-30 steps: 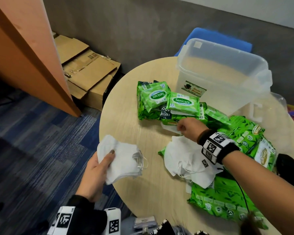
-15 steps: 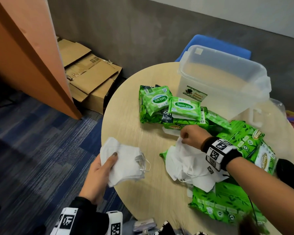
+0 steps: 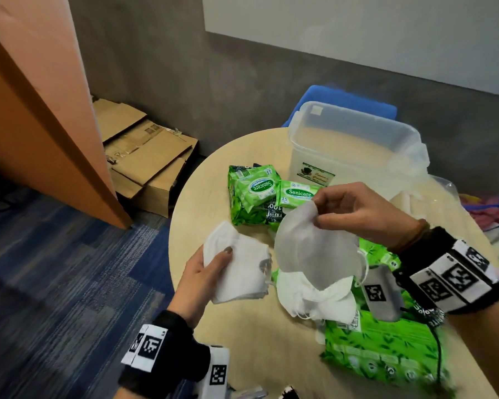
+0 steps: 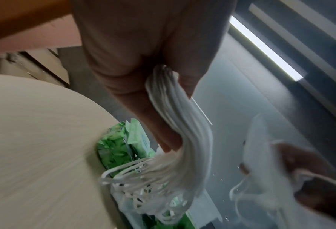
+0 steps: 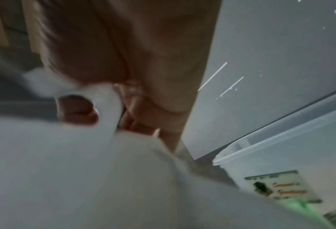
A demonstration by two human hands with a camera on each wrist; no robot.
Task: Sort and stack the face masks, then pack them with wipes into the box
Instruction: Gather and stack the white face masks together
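Raised right hand (image 3: 360, 214) now pinches one mask (image 3: 314, 254).

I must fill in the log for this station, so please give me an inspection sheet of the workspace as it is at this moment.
Surface: round light wood table, bare along its left edge.
Job's things: stack of white masks in the left hand; single mask lifted by the right hand; loose mask pile on the table; green wipe packs near the clear plastic box, which looks empty.
Clutter: large green pack at the near edge.
Grippers: the left hand grips the stack; the right hand pinches the single mask.
Cables: thin black cord over the large green pack.
Surroundings: flattened cardboard on the floor, blue chair behind the box.
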